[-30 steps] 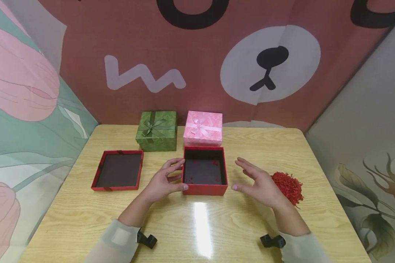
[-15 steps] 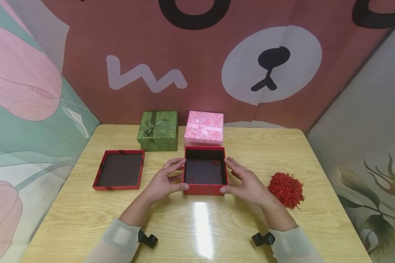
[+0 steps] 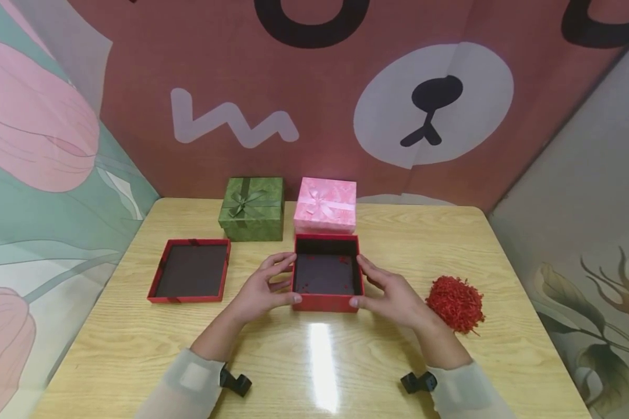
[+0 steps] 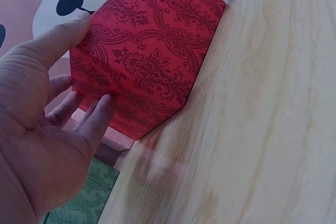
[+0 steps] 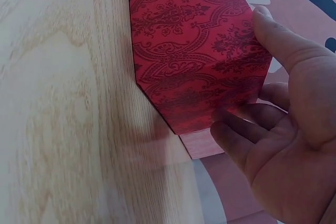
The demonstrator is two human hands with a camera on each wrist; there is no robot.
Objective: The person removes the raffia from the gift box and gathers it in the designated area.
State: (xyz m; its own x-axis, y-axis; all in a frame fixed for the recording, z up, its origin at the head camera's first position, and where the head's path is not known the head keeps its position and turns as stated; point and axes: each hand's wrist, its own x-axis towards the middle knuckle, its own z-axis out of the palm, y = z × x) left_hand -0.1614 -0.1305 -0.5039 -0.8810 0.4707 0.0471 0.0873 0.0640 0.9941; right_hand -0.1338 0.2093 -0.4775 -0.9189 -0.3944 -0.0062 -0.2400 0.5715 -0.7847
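In the head view a lidless red gift box (image 3: 327,302) stands on the table's middle, its dark inside holding a few red paper scraps. My left hand (image 3: 257,292) holds its left side, thumb at the near corner and fingers along the wall. On the opposite side, my right hand (image 3: 395,297) grips the box the same way. Both wrist views show the box's red patterned walls: the left hand (image 4: 47,114) and right hand (image 5: 294,124) each have the thumb near the top edge and the fingers against the side. The box's base rests on the wood.
An upturned red lid (image 3: 191,271) lies to the left. Behind stand a green gift box (image 3: 251,209) and a pink gift box (image 3: 325,205), both with bows. A pile of red shredded paper (image 3: 456,304) sits right of my right hand.
My right hand has come in leftward from beside the box and taken hold of its right side. The left hand has stayed on the box, which has not visibly moved on the table.
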